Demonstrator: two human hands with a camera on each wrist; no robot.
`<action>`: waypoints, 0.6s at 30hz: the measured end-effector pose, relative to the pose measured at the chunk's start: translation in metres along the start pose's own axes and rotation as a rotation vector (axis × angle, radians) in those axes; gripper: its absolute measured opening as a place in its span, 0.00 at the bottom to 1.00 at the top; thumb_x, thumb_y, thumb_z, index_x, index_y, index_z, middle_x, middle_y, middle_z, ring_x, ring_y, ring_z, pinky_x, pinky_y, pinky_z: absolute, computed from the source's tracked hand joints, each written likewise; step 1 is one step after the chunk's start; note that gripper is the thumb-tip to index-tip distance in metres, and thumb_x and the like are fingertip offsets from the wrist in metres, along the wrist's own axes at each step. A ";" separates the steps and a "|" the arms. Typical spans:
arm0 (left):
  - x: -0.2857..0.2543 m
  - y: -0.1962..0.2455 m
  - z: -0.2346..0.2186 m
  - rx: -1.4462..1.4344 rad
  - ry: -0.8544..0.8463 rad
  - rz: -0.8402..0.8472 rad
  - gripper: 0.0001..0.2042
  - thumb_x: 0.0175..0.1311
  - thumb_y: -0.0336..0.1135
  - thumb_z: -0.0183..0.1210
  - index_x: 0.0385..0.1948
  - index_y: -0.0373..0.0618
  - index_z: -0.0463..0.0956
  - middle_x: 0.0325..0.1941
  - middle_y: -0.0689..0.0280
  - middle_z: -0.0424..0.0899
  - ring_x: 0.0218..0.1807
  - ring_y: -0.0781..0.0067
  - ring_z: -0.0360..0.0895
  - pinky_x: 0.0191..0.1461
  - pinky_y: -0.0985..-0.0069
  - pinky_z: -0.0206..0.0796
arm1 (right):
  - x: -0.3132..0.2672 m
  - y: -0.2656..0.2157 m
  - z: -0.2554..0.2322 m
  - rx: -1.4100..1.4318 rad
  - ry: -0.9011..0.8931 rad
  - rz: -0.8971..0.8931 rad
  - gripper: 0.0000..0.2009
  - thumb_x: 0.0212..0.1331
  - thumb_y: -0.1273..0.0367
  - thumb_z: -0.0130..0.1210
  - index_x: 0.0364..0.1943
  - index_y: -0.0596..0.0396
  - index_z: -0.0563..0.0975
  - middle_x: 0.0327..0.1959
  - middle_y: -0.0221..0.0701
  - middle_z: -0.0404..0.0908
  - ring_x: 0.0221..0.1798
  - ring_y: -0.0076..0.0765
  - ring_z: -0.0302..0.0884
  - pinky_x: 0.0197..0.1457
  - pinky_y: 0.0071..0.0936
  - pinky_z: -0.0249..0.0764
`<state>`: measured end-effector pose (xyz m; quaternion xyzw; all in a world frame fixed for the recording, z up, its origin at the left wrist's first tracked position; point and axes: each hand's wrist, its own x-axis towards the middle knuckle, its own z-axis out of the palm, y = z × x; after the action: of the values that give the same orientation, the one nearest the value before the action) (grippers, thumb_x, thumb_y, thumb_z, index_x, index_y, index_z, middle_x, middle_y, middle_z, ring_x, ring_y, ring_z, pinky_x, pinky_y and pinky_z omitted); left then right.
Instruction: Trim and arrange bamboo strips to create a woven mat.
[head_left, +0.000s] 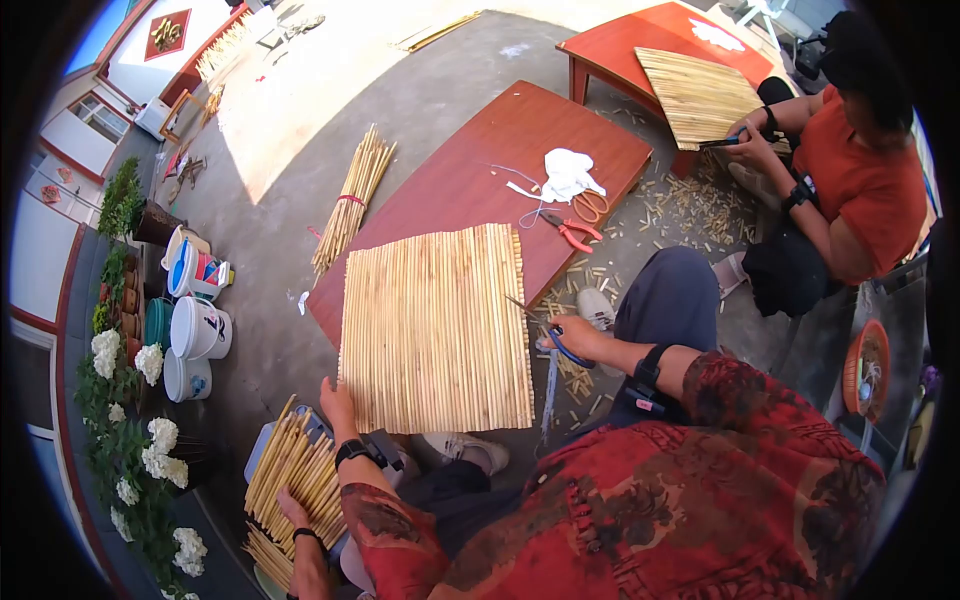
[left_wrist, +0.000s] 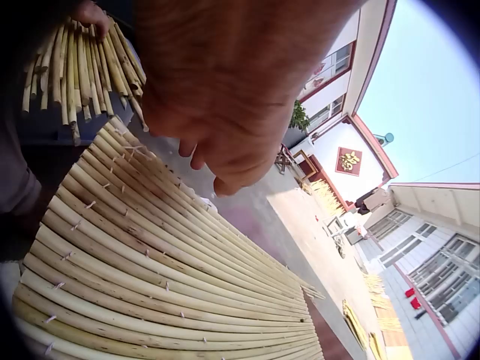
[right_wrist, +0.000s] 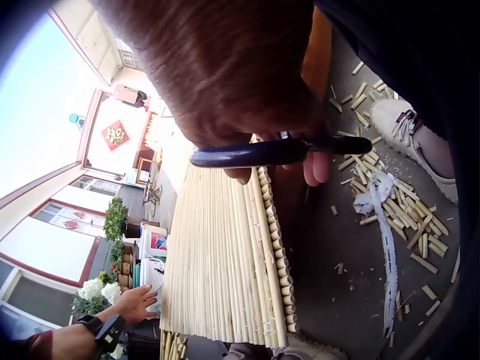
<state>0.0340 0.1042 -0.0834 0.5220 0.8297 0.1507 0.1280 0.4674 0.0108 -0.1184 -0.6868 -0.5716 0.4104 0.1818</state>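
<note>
A mat of straw-coloured stalks (head_left: 435,330), tied in rows with thread, lies over the near end of a low red table (head_left: 480,160). My left hand (head_left: 338,405) is at the mat's left near corner; in the right wrist view its fingers (right_wrist: 139,301) look straight and spread beside the edge. At the mat's right edge, my right hand (head_left: 575,338) holds blue-handled scissors (head_left: 568,350), their blades pointing at the stalk ends. The dark handle loop (right_wrist: 247,155) shows under the hand in the right wrist view.
Red-handled pliers (head_left: 572,232), orange-handled scissors (head_left: 590,206) and a white cloth (head_left: 570,175) lie on the table. Another person's hand (head_left: 294,508) rests on loose stalks (head_left: 300,465) at left. A person in orange (head_left: 860,190) works on another mat (head_left: 695,95). Cut stubs (right_wrist: 412,214) litter the ground.
</note>
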 end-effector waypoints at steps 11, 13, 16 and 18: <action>-0.171 0.021 0.074 -0.947 -0.086 -0.798 0.20 0.56 0.49 0.51 0.36 0.38 0.68 0.33 0.63 0.70 0.33 0.71 0.67 0.30 0.71 0.61 | 0.006 -0.009 0.003 0.136 0.088 0.072 0.23 0.42 0.59 0.59 0.39 0.62 0.72 0.35 0.47 0.75 0.41 0.50 0.73 0.44 0.36 0.67; -0.195 0.028 0.085 -1.000 -0.208 -1.041 0.24 0.55 0.50 0.52 0.47 0.41 0.65 0.49 0.60 0.66 0.47 0.62 0.66 0.40 0.57 0.61 | 0.008 -0.009 0.006 0.138 0.116 0.036 0.23 0.42 0.59 0.60 0.39 0.62 0.72 0.35 0.47 0.76 0.40 0.50 0.73 0.44 0.36 0.67; -0.204 0.029 0.105 -1.113 -0.256 -0.902 0.25 0.55 0.50 0.52 0.50 0.43 0.63 0.52 0.59 0.66 0.52 0.58 0.65 0.45 0.54 0.60 | 0.002 -0.014 0.003 0.167 0.106 0.053 0.24 0.43 0.60 0.60 0.41 0.65 0.71 0.32 0.45 0.76 0.36 0.42 0.74 0.42 0.31 0.68; -0.199 0.032 0.111 -1.442 -0.616 -0.839 0.26 0.56 0.46 0.54 0.53 0.43 0.60 0.52 0.59 0.67 0.53 0.56 0.64 0.50 0.53 0.60 | -0.001 -0.015 0.000 0.170 0.098 0.028 0.25 0.43 0.60 0.60 0.42 0.65 0.71 0.32 0.44 0.76 0.36 0.41 0.74 0.41 0.31 0.68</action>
<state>0.1851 -0.0497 -0.1627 -0.0151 0.5847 0.4301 0.6877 0.4574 0.0142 -0.1069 -0.6960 -0.5156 0.4260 0.2614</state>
